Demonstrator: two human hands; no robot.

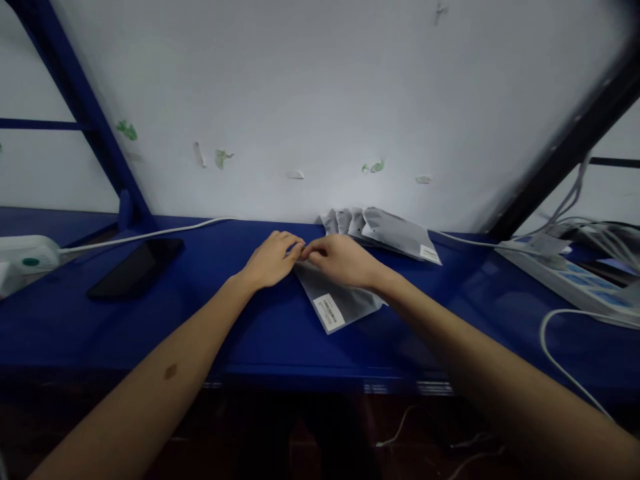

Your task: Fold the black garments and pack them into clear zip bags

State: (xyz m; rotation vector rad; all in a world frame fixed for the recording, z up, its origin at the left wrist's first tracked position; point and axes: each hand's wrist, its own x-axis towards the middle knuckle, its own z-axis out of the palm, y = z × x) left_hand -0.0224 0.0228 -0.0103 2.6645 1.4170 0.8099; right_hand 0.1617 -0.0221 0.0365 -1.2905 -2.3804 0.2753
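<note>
A grey, semi-clear plastic bag (355, 303) with a white barcode label lies on the blue table, its labelled end toward me. My right hand (345, 260) is over its far end, thumb and fingers pinched together at the edge. My left hand (275, 259) meets it fingertip to fingertip at the same far corner, its fingers curled and closed on the edge. The hands hide the bag's far edge. Just behind my right hand, several similar grey bags (397, 233) lie fanned out in an overlapping stack by the wall.
A black phone (137, 267) lies at the left, near a white power adapter (30, 255) with its cable. At the right sits a white power strip (575, 277) with tangled cables. Blue posts (90, 113) and a white wall (300, 100) bound the table (225, 340).
</note>
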